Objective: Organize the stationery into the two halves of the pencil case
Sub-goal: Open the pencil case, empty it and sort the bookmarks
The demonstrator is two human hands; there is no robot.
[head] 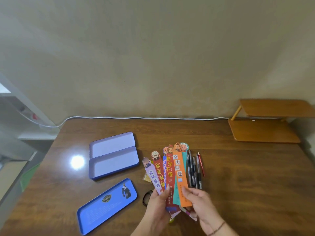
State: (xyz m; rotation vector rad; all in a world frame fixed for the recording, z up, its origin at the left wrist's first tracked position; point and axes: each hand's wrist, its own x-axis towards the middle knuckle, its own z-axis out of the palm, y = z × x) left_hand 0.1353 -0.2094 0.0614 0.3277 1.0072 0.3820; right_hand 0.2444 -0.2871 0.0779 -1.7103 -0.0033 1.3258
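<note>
head view, lower centre: both hands, left (pixel 157 204) and right (pixel 198 200), pinch a fan of bookmarks (pixel 170 169) whose lower ends they hide. pens (pixel 194 169) lie partly behind it; open pencil case (pixel 113 155) sits left on the table (pixel 238 167), dark object (pixel 146 198) half covered.
</note>
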